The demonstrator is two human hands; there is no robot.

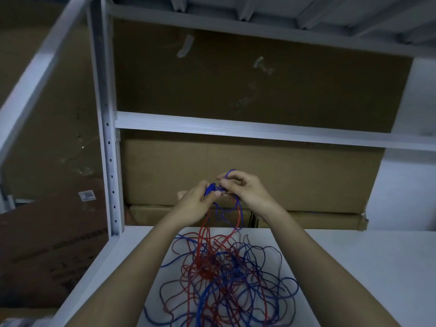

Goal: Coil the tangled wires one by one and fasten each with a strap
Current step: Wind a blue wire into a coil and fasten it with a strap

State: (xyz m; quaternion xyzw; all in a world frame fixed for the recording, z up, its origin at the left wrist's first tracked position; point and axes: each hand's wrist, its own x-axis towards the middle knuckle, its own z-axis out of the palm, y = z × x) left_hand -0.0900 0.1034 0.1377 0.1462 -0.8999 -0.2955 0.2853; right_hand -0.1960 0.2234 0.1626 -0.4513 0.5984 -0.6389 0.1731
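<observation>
So you've got both hands up in front of you, above the white shelf surface (pixel 354 267); your left hand (pixel 193 204) has its fingers curled round a small bunch of blue wire (pixel 212 190), and your right hand (pixel 245 190) is pinching the same blue wire just beside it, with a little loop sticking up over the fingertips (pixel 221 178); the two hands are nearly touching, knuckles facing each other. From that bunch a few strands, blue and red, hang down to the tangled pile of wires (pixel 226 279), which sprawls on the shelf between your forearms; it's a proper mess of red and blue loops all crossing over, so I can't tell which strand goes where. I can't make out any strap, too dim. Behind your hands there's a big cardboard box (pixel 283 173) sitting under a white crossbar (pixel 259 131), with flatter boxes below it; the perforated upright post (pixel 109 149) stands on the left, and more cardboard with a small white label (pixel 86 195) leans beyond it.
</observation>
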